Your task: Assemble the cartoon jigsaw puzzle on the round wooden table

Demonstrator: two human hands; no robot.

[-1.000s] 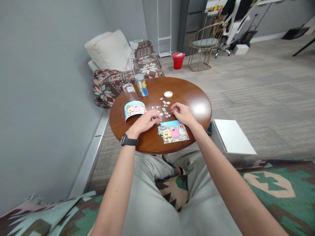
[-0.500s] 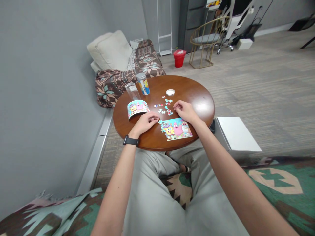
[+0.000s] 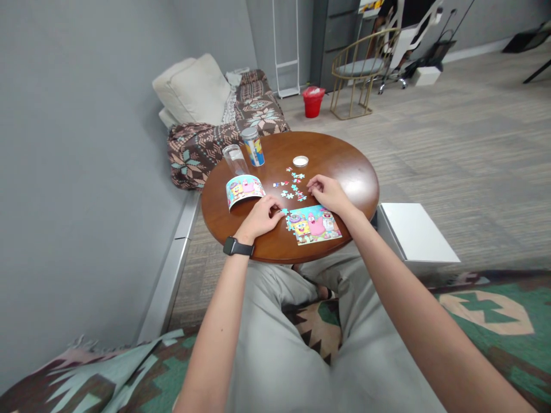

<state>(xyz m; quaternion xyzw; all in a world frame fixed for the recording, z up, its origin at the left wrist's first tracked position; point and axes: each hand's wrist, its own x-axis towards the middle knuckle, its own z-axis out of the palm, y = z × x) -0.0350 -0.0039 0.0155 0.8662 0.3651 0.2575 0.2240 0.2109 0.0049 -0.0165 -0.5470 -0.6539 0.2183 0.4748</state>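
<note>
A round brown table (image 3: pixel 353 172) holds a partly assembled cartoon jigsaw (image 3: pixel 315 223) near its front edge. Loose puzzle pieces (image 3: pixel 290 186) lie scattered just behind it. My left hand (image 3: pixel 260 217), with a black watch on the wrist, rests at the jigsaw's left edge, fingers curled and pinching a small blue piece (image 3: pixel 284 211). My right hand (image 3: pixel 328 194) lies at the jigsaw's upper right corner beside the loose pieces, fingers bent; whether it holds anything is hidden.
A curved cartoon label (image 3: pixel 243 189), a clear tube (image 3: pixel 235 158), a small can (image 3: pixel 252 145) and a white lid (image 3: pixel 300 161) stand on the table's far left. A white box (image 3: pixel 415 232) sits to the right, a blanketed couch (image 3: pixel 215 137) behind, a red bin (image 3: pixel 313 101) farther back.
My left hand has slid a little toward the jigsaw's left edge with the piece. The view has shifted slightly; my right hand stays in place.
</note>
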